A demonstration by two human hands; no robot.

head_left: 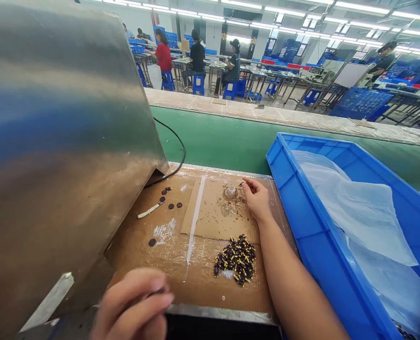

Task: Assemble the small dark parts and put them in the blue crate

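In the lower left, my left hand point(135, 304) is close to the camera and slightly blurred. Its thumb and fingers pinch a small dark piece point(156, 292), mostly hidden by the fingertips. Further off, my right hand point(258, 200) holds a small dark part point(241, 184) between thumb and forefinger. Just left of those fingertips, a small clear round holder point(230, 191) stands on a stained cardboard sheet point(210, 222). Nearer to me lies a pile of small dark parts with yellow ends point(236, 259), beside my right forearm.
Several dark round discs point(152, 242) and a white-handled knife point(149, 210) lie on the left of the board. A large metal housing point(61, 141) rises at left, with a black cable point(181, 141) behind. At right stands a blue crate point(312, 226) with white sheets. People sit beyond.
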